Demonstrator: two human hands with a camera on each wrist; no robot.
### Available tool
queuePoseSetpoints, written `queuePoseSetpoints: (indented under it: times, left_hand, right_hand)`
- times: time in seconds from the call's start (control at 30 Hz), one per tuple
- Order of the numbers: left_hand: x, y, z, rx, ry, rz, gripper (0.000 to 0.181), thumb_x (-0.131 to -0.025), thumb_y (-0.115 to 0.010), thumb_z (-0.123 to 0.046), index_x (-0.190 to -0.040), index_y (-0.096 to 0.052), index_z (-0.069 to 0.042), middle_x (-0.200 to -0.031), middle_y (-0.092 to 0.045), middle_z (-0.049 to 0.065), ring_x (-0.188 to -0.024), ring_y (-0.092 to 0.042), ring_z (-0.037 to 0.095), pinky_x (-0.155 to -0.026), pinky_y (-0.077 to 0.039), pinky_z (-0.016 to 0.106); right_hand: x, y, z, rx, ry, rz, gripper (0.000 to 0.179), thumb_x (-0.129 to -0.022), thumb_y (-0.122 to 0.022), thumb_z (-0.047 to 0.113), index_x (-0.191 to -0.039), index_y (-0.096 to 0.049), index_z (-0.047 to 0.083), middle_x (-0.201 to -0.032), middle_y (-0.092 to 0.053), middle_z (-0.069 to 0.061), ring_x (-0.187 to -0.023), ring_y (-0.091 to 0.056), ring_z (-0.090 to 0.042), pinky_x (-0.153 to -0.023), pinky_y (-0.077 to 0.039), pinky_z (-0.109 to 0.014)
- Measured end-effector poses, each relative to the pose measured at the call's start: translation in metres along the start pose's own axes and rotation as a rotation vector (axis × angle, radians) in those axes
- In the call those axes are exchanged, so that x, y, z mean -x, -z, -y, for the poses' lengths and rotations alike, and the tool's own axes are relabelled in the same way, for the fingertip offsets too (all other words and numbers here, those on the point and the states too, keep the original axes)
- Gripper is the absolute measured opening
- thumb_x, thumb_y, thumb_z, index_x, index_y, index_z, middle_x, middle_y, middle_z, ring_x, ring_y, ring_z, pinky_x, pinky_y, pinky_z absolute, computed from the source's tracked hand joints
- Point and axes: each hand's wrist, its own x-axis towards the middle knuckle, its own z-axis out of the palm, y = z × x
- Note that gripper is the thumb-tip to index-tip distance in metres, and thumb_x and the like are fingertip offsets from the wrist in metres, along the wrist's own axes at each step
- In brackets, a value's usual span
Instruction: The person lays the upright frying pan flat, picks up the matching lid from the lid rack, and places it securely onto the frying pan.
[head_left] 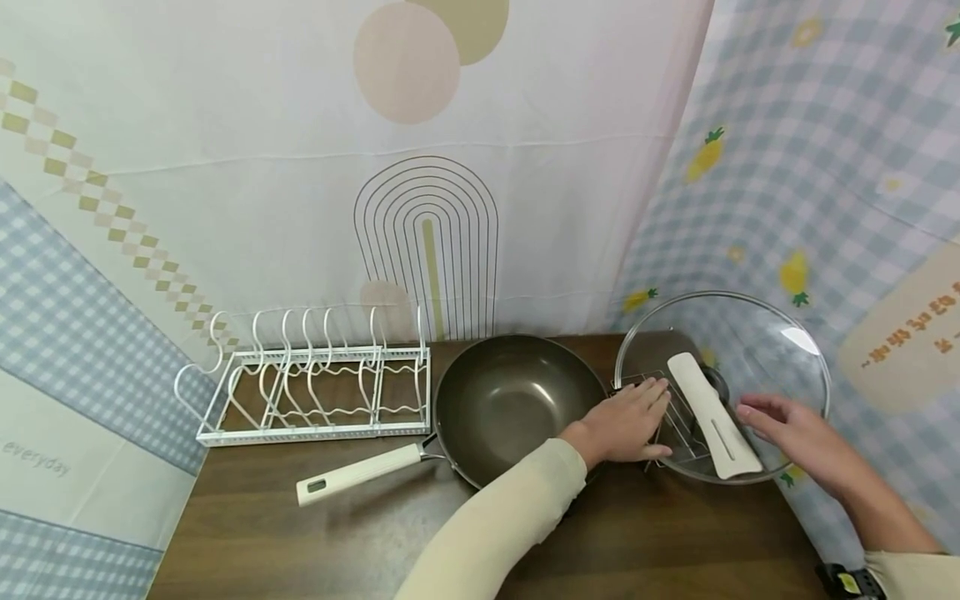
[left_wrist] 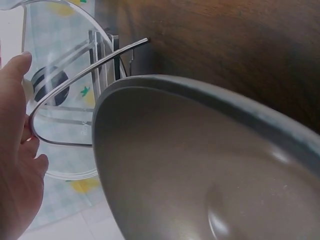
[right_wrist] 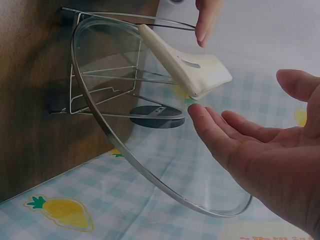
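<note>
A glass lid with a metal rim and a long cream handle leans in a small wire rack at the right. My left hand reaches past the wok to the rack's near side, fingers straight. In the left wrist view its fingers lie beside the rack's wire loop, close to the lid's handle. My right hand is at the lid's right side, fingers extended near the handle, thumb spread wide in the right wrist view. A dark disc shows through the glass.
A white pan rack with upright loops stands at the left against the back wall. The wok's cream handle points left and forward over the brown table. A checked cloth with pineapples hangs on the right.
</note>
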Motion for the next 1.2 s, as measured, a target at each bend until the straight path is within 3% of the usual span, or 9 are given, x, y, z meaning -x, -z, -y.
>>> queuePoseSetpoints:
  times: [0.27, 0.47, 0.7, 0.83, 0.93, 1.0, 1.07, 1.2]
  left_hand:
    - [0.000, 0.001, 0.001, 0.012, -0.003, 0.011, 0.089, -0.095, -0.025, -0.072, -0.158, -0.018, -0.009, -0.165, -0.011, 0.008, -0.152, -0.012, 0.021, -0.120, -0.020, 0.032]
    - [0.001, 0.002, 0.000, -0.010, -0.011, 0.013, 0.091, -0.094, -0.025, -0.073, -0.158, -0.017, -0.009, -0.165, -0.011, 0.008, -0.151, -0.013, 0.020, -0.120, -0.020, 0.032]
    - [0.003, 0.002, 0.001, -0.009, -0.017, 0.008, 0.090, -0.094, -0.026, -0.073, -0.158, -0.016, -0.010, -0.165, -0.011, 0.008, -0.151, -0.013, 0.020, -0.121, -0.019, 0.033]
    - [0.003, 0.003, 0.002, -0.005, -0.021, 0.007, 0.090, -0.094, -0.027, -0.073, -0.158, -0.016, -0.011, -0.165, -0.011, 0.007, -0.151, -0.013, 0.019, -0.121, -0.018, 0.033]
    - [0.003, 0.003, 0.002, -0.003, -0.026, 0.017, 0.090, -0.094, -0.026, -0.073, -0.158, -0.015, -0.011, -0.165, -0.010, 0.007, -0.151, -0.012, 0.019, -0.121, -0.016, 0.033]
    - [0.003, 0.003, 0.002, -0.003, -0.028, 0.021, 0.090, -0.094, -0.026, -0.073, -0.158, -0.014, -0.011, -0.166, -0.010, 0.006, -0.151, -0.011, 0.019, -0.121, -0.015, 0.032]
    - [0.003, 0.003, 0.002, -0.002, -0.026, 0.021, 0.090, -0.094, -0.025, -0.074, -0.159, -0.014, -0.012, -0.166, -0.010, 0.006, -0.151, -0.011, 0.019, -0.121, -0.015, 0.032]
    - [0.003, 0.003, 0.003, 0.002, -0.018, 0.017, 0.090, -0.094, -0.025, -0.074, -0.158, -0.016, -0.012, -0.165, -0.012, 0.006, -0.151, -0.012, 0.018, -0.121, -0.016, 0.031]
  right_hand:
    - [-0.007, 0.001, -0.001, -0.115, -0.058, 0.098, 0.080, -0.107, -0.035, 0.046, -0.141, -0.020, -0.025, -0.142, -0.033, -0.045, -0.129, -0.043, -0.052, -0.092, -0.054, -0.033]
    - [-0.012, 0.002, -0.007, -0.193, -0.084, 0.174, 0.082, -0.108, -0.029, 0.043, -0.138, -0.012, -0.031, -0.144, -0.024, -0.048, -0.133, -0.036, -0.055, -0.097, -0.052, -0.039]
    - [-0.019, -0.002, -0.016, -0.294, -0.130, 0.263, 0.083, -0.108, -0.026, 0.044, -0.140, -0.003, -0.029, -0.148, -0.012, -0.048, -0.138, -0.020, -0.057, -0.101, -0.047, -0.047]
    - [-0.024, -0.005, -0.021, -0.359, -0.139, 0.313, 0.082, -0.108, -0.025, 0.044, -0.142, -0.001, -0.027, -0.148, -0.009, -0.048, -0.136, -0.026, -0.056, -0.099, -0.049, -0.048]
    - [-0.026, -0.006, -0.025, -0.420, -0.127, 0.356, 0.080, -0.109, -0.024, 0.042, -0.143, -0.001, -0.026, -0.146, -0.020, -0.047, -0.128, -0.047, -0.047, -0.095, -0.051, -0.047]
    - [-0.028, -0.007, -0.027, -0.464, -0.117, 0.378, 0.078, -0.109, -0.024, 0.041, -0.144, 0.000, -0.025, -0.140, -0.037, -0.044, -0.120, -0.056, -0.035, -0.092, -0.053, -0.046]
    - [-0.029, -0.007, -0.028, -0.506, -0.112, 0.394, 0.077, -0.109, -0.025, 0.041, -0.145, 0.000, -0.023, -0.131, -0.052, -0.033, -0.112, -0.062, -0.029, -0.090, -0.054, -0.047]
    - [-0.033, -0.007, -0.030, -0.611, -0.117, 0.437, 0.074, -0.109, -0.027, 0.043, -0.149, -0.006, -0.016, -0.120, -0.066, -0.014, -0.107, -0.066, -0.029, -0.088, -0.054, -0.052]
